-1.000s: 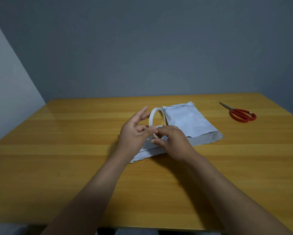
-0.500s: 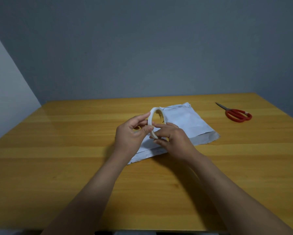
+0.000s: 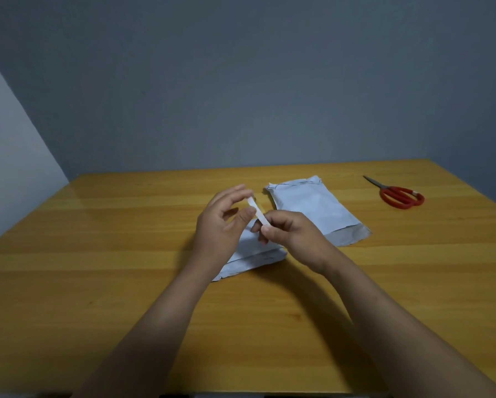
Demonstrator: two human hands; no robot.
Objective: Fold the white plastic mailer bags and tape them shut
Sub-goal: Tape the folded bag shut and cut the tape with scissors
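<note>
Two white plastic mailer bags lie on the wooden table (image 3: 97,282). The far bag (image 3: 312,208) is flat, with a grey flap at its near end. The near bag (image 3: 252,255) is folded and partly hidden under my hands. Above it I hold a white tape roll (image 3: 258,212), seen nearly edge-on as a narrow slanted band. My left hand (image 3: 221,225) grips its upper end between thumb and fingertips. My right hand (image 3: 292,234) pinches its lower end. I cannot see whether any tape is peeled off the roll.
Red-handled scissors (image 3: 400,195) lie at the back right of the table, blades pointing away and to the left. A grey wall rises behind the far table edge, and a lighter wall stands at the left.
The tape roll has turned from showing its open ring to nearly edge-on. Both hands have shifted their hold on it and lifted slightly above the near bag.
</note>
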